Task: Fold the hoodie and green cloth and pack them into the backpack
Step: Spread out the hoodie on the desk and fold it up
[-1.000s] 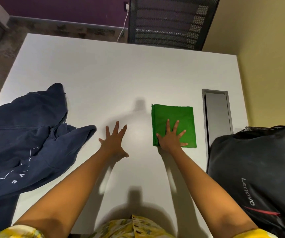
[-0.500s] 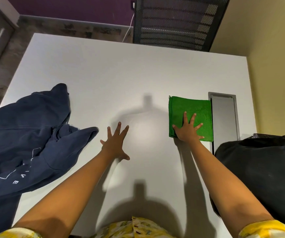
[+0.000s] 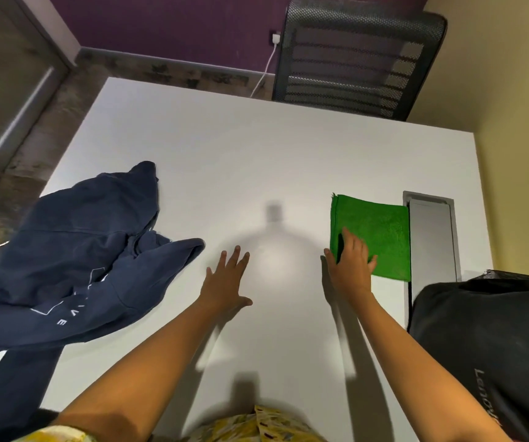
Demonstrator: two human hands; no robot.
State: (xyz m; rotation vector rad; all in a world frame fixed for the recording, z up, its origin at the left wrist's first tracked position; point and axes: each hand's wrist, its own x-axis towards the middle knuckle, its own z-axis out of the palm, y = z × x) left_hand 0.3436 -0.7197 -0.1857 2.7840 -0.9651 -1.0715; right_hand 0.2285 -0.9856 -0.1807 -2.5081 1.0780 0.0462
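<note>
smooth white table (image 3: 256,161): a folded, nappy green cloth (image 3: 381,231), roughly square, lies near the right edge just beside a grey inset panel (image 3: 432,237), with the right hand (image 3: 351,263) cupped over its near-left corner, thumb at the cloth's left edge. a rumpled navy hoodie (image 3: 75,260) spills over the left edge; the left hand (image 3: 226,280) lies flat, fingers spread, holding nothing, on the bare middle. a black backpack (image 3: 493,339) fills the near-right corner.

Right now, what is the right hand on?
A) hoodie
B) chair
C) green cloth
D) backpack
C: the right hand rests on the near left corner of the folded green cloth; the hoodie lies far to the left, untouched.
</note>
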